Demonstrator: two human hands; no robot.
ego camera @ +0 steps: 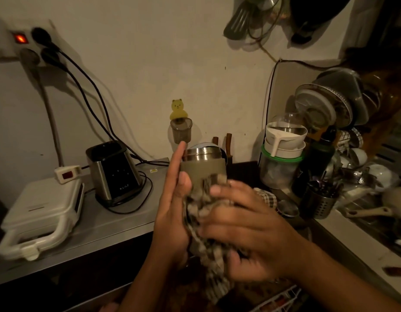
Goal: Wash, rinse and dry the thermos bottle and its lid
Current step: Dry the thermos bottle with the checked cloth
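Note:
The thermos bottle (202,167) is olive-grey with a steel neck and stands upright in mid-air, its mouth uncovered. A checked cloth (206,221) wraps its lower half and hangs down below. My left hand (174,203) lies flat against the bottle's left side, fingers stretched upward, pressing bottle and cloth. My right hand (244,224) is closed around the cloth on the bottle's right side; it is blurred. The lid is not identifiable in this view.
A steel counter (118,219) on the left carries a white sandwich maker (39,215) and a blender base (113,170) with cables. At right stand stacked containers (282,154), a cutlery holder (319,201) and a crowded dish rack (343,109). Utensils hang overhead.

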